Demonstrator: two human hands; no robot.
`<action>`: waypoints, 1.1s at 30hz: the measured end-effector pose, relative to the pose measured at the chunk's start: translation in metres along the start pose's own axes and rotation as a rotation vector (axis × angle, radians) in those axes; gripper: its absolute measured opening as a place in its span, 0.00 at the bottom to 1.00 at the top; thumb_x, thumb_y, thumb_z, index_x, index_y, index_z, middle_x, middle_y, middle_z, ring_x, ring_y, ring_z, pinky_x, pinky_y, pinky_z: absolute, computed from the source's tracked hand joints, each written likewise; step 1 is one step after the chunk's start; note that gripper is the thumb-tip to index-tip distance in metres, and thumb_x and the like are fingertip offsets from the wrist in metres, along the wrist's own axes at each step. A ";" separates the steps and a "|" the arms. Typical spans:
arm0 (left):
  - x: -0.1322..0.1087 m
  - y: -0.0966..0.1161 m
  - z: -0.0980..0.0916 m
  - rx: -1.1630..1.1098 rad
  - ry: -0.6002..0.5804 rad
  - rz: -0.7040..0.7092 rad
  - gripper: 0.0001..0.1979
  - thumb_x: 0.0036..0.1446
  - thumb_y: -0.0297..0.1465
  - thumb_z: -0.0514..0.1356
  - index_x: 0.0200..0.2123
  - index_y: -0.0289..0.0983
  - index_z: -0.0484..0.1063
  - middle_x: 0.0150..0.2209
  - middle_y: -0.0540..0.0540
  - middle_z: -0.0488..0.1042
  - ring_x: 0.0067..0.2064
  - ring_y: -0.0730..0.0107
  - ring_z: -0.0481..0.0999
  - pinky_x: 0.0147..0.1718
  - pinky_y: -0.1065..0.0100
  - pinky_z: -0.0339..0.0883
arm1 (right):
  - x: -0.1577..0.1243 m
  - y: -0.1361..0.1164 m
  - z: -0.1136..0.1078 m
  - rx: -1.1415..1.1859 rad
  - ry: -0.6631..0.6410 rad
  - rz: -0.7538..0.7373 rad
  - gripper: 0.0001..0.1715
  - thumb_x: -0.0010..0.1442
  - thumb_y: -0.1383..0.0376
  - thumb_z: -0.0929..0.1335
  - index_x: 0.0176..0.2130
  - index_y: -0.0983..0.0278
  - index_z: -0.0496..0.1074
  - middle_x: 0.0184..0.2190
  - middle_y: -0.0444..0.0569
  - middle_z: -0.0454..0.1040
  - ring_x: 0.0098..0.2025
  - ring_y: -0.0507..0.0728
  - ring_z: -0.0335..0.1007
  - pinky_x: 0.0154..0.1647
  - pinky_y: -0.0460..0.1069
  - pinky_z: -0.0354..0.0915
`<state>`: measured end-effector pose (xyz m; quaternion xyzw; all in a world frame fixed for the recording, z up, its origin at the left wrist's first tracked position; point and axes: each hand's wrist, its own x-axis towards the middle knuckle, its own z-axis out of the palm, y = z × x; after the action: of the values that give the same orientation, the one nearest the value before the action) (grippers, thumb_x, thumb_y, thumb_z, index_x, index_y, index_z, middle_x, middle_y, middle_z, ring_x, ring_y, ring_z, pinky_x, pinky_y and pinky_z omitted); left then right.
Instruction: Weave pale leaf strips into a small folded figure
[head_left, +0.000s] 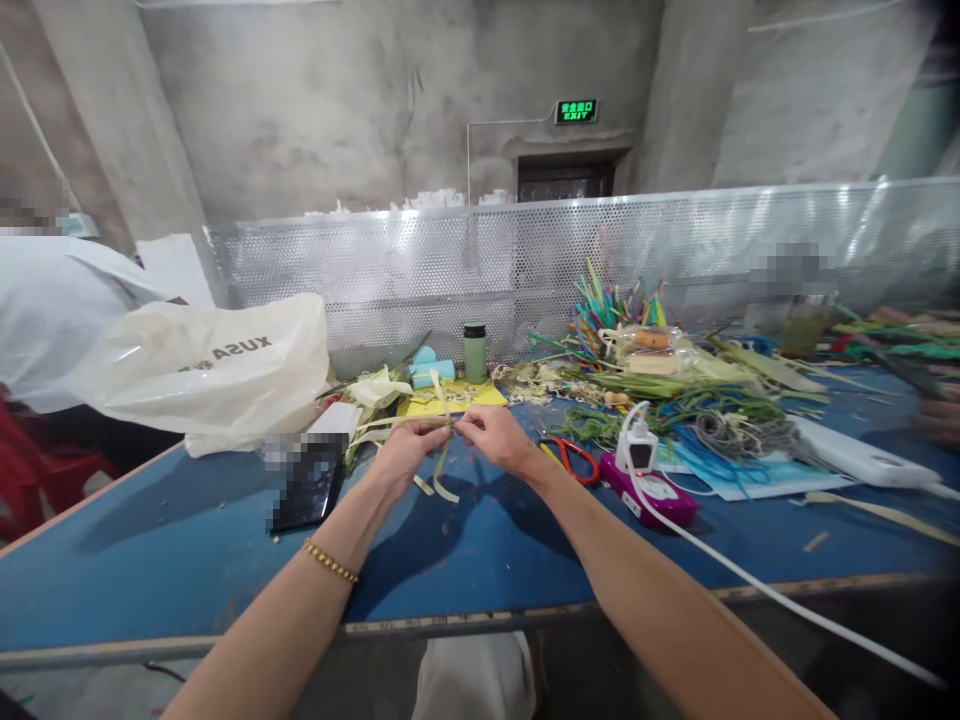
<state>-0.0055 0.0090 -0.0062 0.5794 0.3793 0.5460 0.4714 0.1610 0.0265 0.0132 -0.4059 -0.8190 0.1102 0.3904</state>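
Note:
My left hand (411,447) and my right hand (495,434) meet above the blue table, fingertips pinched close together. Between them are pale yellow-green flat strips (445,492), which look like straw or leaf. One strip sticks up past the fingers, others trail left and hang below. Both hands are closed on these strips; the exact point where they cross is hidden by the fingers. Just behind lies a yellow sheet (486,393) with scraps on it. A dark tablet or phone (307,490) rests left of my left hand. Red-handled pliers or scissors (581,462) lie to the right.
A purple power strip (651,492) with a white charger (639,445) and cable sits at right. Behind stand a green bottle (475,352) and colourful strips (611,310). A white plastic bag (225,365) is at left, beside a person in a white shirt (64,310).

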 end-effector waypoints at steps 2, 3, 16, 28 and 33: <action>0.000 -0.001 0.001 0.018 0.026 0.012 0.15 0.39 0.35 0.68 0.32 0.33 0.79 0.25 0.48 0.74 0.26 0.75 0.63 0.25 0.71 0.52 | 0.000 0.002 0.001 -0.008 0.009 -0.002 0.13 0.57 0.66 0.66 0.22 0.67 0.70 0.20 0.45 0.71 0.25 0.49 0.61 0.28 0.44 0.53; 0.000 -0.002 0.002 0.027 0.039 0.015 0.15 0.39 0.35 0.68 0.32 0.33 0.79 0.24 0.48 0.73 0.25 0.75 0.63 0.25 0.71 0.52 | 0.000 0.003 0.002 -0.010 0.013 0.002 0.13 0.57 0.65 0.66 0.22 0.67 0.70 0.21 0.45 0.71 0.25 0.49 0.61 0.28 0.44 0.53; -0.005 0.006 0.007 -0.015 0.124 0.059 0.14 0.35 0.36 0.70 0.25 0.33 0.76 0.21 0.51 0.71 0.23 0.76 0.64 0.25 0.72 0.58 | -0.002 -0.004 0.002 -0.041 0.027 0.026 0.10 0.55 0.63 0.67 0.25 0.65 0.71 0.22 0.44 0.69 0.25 0.50 0.59 0.26 0.45 0.50; -0.010 0.015 0.004 -0.043 0.105 0.060 0.14 0.35 0.36 0.71 0.21 0.32 0.74 0.20 0.50 0.68 0.23 0.77 0.63 0.25 0.72 0.58 | -0.001 -0.007 -0.002 -0.026 0.030 -0.025 0.10 0.56 0.64 0.67 0.25 0.65 0.70 0.20 0.42 0.66 0.23 0.49 0.56 0.25 0.45 0.48; -0.010 0.017 0.003 -0.028 0.089 0.067 0.13 0.36 0.36 0.70 0.21 0.33 0.75 0.20 0.50 0.69 0.23 0.76 0.63 0.25 0.71 0.57 | -0.002 -0.004 -0.001 -0.029 0.042 -0.027 0.10 0.56 0.63 0.67 0.25 0.65 0.70 0.21 0.43 0.68 0.25 0.50 0.58 0.26 0.45 0.50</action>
<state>-0.0052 -0.0055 0.0074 0.5603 0.3727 0.5919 0.4437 0.1605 0.0226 0.0145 -0.4025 -0.8174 0.0845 0.4032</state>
